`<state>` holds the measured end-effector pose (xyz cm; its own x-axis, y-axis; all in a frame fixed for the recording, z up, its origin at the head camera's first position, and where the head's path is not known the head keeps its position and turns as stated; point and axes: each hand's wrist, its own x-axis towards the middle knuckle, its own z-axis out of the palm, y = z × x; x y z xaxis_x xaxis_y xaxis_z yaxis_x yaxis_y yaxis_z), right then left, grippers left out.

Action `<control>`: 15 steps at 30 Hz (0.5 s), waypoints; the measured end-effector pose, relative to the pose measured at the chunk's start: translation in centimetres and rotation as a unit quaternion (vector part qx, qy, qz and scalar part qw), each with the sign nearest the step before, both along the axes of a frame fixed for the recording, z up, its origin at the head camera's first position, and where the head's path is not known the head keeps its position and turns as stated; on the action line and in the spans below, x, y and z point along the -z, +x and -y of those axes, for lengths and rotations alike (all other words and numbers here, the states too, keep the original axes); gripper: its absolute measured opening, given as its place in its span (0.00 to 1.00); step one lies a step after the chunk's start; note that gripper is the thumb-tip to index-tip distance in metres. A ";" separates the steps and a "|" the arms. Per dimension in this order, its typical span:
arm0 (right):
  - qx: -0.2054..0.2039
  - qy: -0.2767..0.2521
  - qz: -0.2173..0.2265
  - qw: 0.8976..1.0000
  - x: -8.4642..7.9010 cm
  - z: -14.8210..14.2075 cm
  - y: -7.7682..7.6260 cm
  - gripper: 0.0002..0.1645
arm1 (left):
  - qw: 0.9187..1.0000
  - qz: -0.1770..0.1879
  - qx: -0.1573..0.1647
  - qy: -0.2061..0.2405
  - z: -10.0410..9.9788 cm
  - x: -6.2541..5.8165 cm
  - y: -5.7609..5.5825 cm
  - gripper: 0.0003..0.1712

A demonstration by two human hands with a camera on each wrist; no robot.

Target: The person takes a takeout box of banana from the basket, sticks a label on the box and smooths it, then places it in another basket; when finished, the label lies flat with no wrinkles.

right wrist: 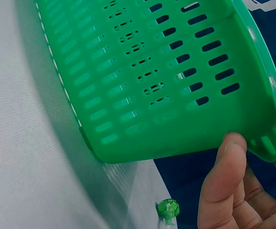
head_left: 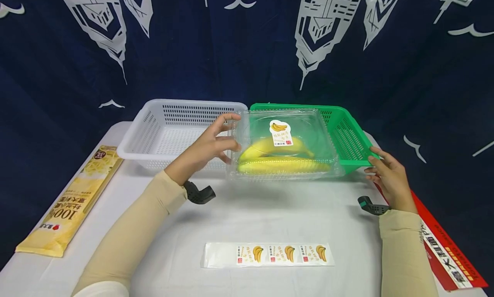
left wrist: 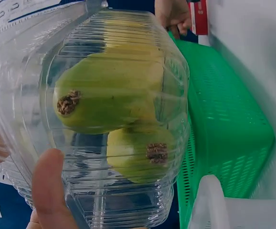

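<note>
My left hand (head_left: 210,144) grips the left edge of a clear plastic clamshell box (head_left: 328,136), its thumb showing against the plastic in the left wrist view. Two bananas (head_left: 270,147) lie inside, and a banana sticker (head_left: 281,133) is on the lid. The box is held over the green basket (head_left: 349,136) and hides much of it. At the basket's front right corner, my right hand (head_left: 391,179) pinches the rim; in the right wrist view its thumb (right wrist: 226,167) presses the outer wall.
A white basket (head_left: 173,140) adjoins the green one on the left. A strip of banana stickers (head_left: 270,255) lies in front. Yellow pasta packaging (head_left: 75,198) is at the left edge, a red packet (head_left: 449,250) at the right. Near the right hand sits a small green wrapped item (right wrist: 168,210).
</note>
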<state>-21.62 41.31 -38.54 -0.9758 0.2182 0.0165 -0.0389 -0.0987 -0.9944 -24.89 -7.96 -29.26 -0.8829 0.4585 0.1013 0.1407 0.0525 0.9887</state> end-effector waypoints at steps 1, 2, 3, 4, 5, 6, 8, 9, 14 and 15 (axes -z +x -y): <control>-0.001 0.000 0.001 1.000 0.0 0.0 0.0 0.18 | 1.000 -0.001 -0.003 0.002 -0.2 -0.1 -0.2 0.47; -0.001 0.000 0.002 1.000 0.0 0.0 0.0 0.18 | 1.000 -0.002 -0.005 0.005 -0.4 -0.1 -0.4 0.47; -0.001 0.000 0.002 1.000 0.0 0.0 0.0 0.18 | 1.000 -0.001 -0.008 0.008 -0.6 -0.2 -0.6 0.46; -0.001 0.000 0.003 1.000 0.0 0.0 0.0 0.18 | 1.000 -0.001 -0.010 0.010 -0.8 -0.3 -0.8 0.46; -0.001 0.001 0.003 1.000 0.1 0.0 0.0 0.18 | 1.000 0.000 -0.013 0.012 -1.0 -0.4 -1.0 0.46; 0.000 0.001 0.003 1.000 0.1 0.0 0.0 0.18 | 1.000 0.001 -0.015 0.015 -1.3 -0.4 -1.2 0.46; 0.001 0.002 0.000 1.000 0.0 0.0 0.0 0.18 | 1.000 0.006 -0.021 0.020 -1.7 -0.5 -1.7 0.45; 0.001 0.002 -0.001 1.000 0.0 0.0 0.0 0.18 | 0.999 0.009 -0.025 0.022 -2.0 -0.5 -1.9 0.45; 0.003 0.007 -0.001 1.000 0.0 0.1 0.1 0.18 | 0.999 0.012 -0.040 0.029 -3.2 -0.5 -3.0 0.44; 0.004 0.008 0.000 1.000 0.0 0.1 0.0 0.18 | 0.999 0.010 -0.043 0.029 -3.4 -0.6 -3.2 0.43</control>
<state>-21.58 41.22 -38.53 -0.9741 0.2251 0.0200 -0.0396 -0.0829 -0.9958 -28.08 -4.54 -28.70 -0.9207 0.3754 0.1067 0.1175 0.0060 0.9931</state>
